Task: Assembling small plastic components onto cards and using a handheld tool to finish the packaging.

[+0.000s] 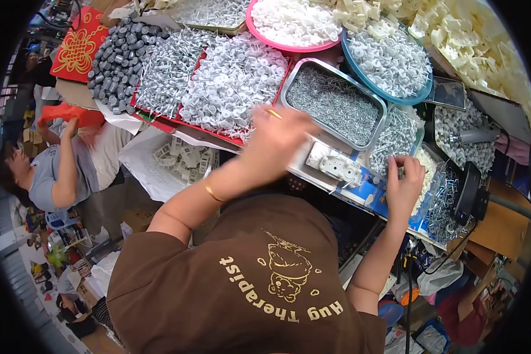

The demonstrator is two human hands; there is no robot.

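My left hand point(280, 141) is smeared by motion above the near right corner of a red tray point(286, 74) of white plastic discs with metal stems point(233, 82). Whether it holds anything does not show. My right hand point(404, 183) has its fingers curled together at the near edge of a heap of slim metal pins point(392, 135); anything pinched in them is too small to make out. Between the hands, a white plastic housing point(333, 165) lies on the work surface, next to a blue printed sheet point(369, 184).
Behind stand a metal tray point(287, 88) of tiny metal parts, a blue basin point(428, 88) and a pink basin point(251, 26) of white parts. Grey cylinders point(115, 59) are heaped left. A black device point(471, 192) on an arm stands right. Another person point(71, 159) holds red cloth at left.
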